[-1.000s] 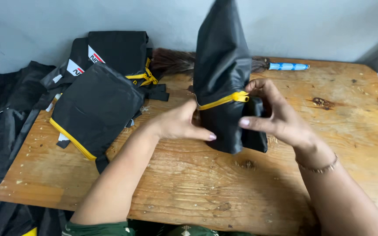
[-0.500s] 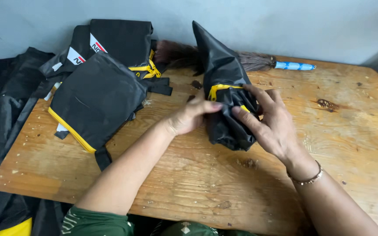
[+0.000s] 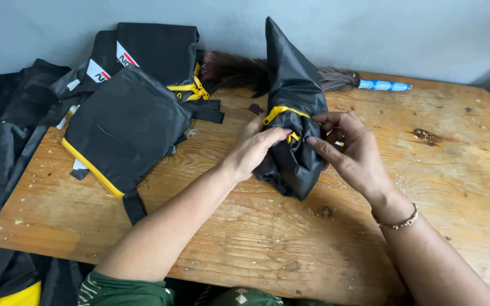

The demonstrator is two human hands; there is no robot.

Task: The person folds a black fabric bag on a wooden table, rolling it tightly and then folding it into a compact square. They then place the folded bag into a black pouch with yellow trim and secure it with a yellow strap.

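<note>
Grip: our left hand (image 3: 256, 148) & right hand (image 3: 351, 154) closed on black nylon pouch (image 3: 291, 119), yellow zip, mid table (image 3: 460, 187).
Room: bare rough wood at right edge; folded pouches (image 3: 126, 122) crowd far-left corner.

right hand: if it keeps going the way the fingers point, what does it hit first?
The right hand points left, already touching the bunched black bag. Past that fabric, probably the left hand on the bag's other side.

Wooden table (image 3: 438, 187) carries two folded black yellow-trimmed bags (image 3: 126, 124), stacked; a blue-handled brush (image 3: 370, 84), possibly a duster, lies behind
</note>
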